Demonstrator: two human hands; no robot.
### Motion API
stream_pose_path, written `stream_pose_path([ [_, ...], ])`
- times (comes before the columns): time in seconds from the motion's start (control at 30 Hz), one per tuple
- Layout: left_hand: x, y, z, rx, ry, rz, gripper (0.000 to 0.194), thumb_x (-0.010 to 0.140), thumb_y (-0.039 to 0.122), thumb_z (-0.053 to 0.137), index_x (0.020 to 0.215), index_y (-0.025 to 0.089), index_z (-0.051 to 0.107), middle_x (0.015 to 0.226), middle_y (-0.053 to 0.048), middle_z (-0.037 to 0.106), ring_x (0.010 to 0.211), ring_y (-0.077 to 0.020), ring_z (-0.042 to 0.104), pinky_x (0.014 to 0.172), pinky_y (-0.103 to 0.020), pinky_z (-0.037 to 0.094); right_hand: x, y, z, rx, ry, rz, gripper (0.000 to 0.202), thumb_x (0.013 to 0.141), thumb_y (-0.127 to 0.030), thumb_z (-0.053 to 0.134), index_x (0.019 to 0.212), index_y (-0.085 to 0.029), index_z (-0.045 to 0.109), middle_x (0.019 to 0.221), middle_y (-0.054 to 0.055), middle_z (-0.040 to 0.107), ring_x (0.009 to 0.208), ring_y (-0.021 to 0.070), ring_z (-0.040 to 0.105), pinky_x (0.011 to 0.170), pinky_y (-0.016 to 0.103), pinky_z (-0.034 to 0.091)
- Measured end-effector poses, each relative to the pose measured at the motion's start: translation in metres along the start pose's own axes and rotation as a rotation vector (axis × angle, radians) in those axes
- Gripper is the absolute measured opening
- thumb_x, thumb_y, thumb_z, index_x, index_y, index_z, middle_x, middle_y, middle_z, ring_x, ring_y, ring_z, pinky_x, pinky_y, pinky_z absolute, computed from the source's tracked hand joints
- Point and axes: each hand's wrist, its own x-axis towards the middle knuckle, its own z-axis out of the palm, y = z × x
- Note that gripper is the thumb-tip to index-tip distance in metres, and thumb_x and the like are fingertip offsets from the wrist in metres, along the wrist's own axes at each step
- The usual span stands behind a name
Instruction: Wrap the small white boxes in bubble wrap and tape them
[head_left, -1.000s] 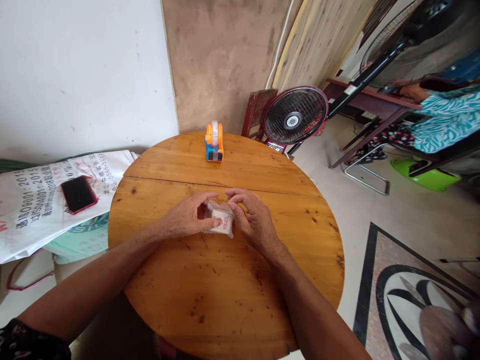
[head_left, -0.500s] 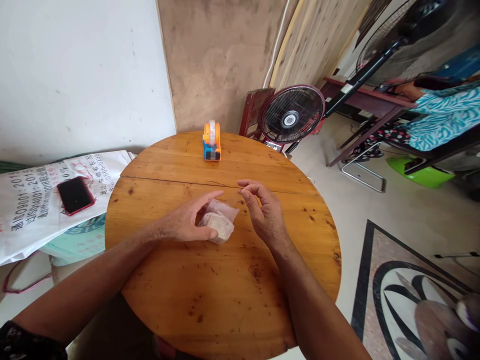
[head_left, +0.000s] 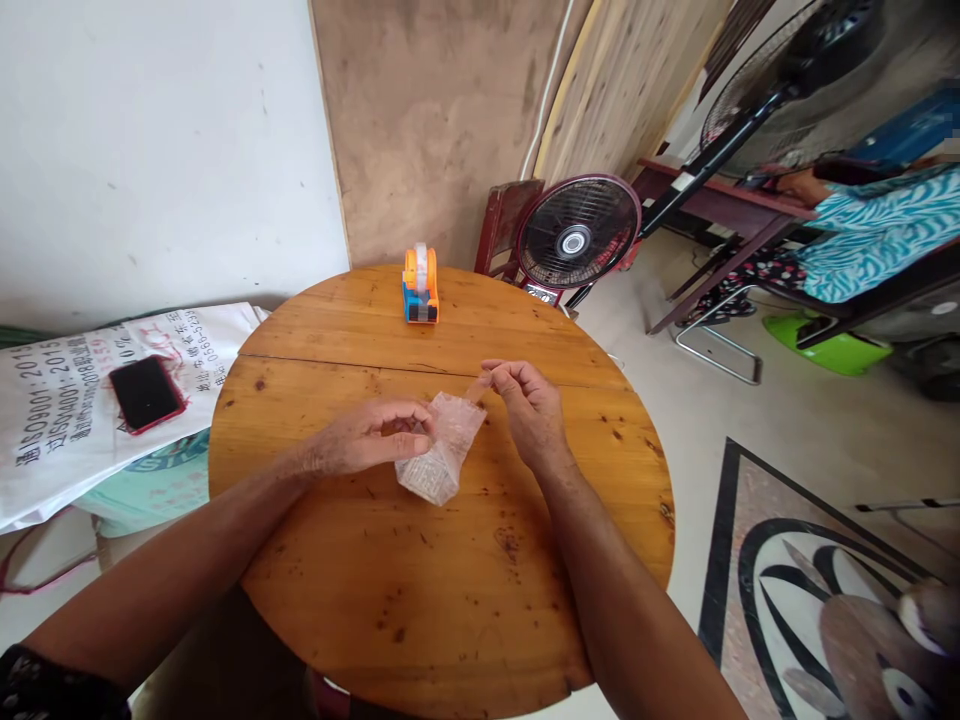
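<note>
A small pale object wrapped in clear bubble wrap [head_left: 442, 455] rests on the round wooden table [head_left: 360, 590]. My left hand [head_left: 375, 437] reaches in from the left, with its thumb and fingertips closed on the wrap's left side. To the upper right of the package, my right hand [head_left: 532, 410] pinches the end of a short strip of clear tape [head_left: 478, 387]. The strip runs from those fingertips down to the wrap's top corner. What exactly lies inside the wrap is hard to make out.
An orange and blue tape dispenser [head_left: 421, 285] stands at the table's far side. A phone [head_left: 148, 393] lies on a white printed sack [head_left: 67, 400] at left. Beyond the table are a fan [head_left: 577, 240], a wooden chair [head_left: 504, 228] and a seated person [head_left: 885, 235].
The package has turned, and its wrap now stretches up towards my right hand. My left fingers have closed on the wrap. A tape strip now shows between my right fingers and the wrap.
</note>
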Motion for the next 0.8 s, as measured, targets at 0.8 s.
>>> stream_pose_path([
  [0.8, 0.004, -0.03, 0.0, -0.285, 0.217, -0.148, 0.045, 0.084, 0.051, 0.065, 0.121, 0.025, 0.069, 0.126, -0.007, 0.067, 0.116, -0.029, 0.059, 0.096, -0.042, 0.045, -0.015, -0.026, 0.004, 0.105, -0.076, 0.004, 0.017, 0.084, -0.037, 0.063, 0.081, -0.021, 0.06, 0.068, -0.003, 0.057, 0.058, 0.0115, 0.052, 0.057, 0.026, 0.045],
])
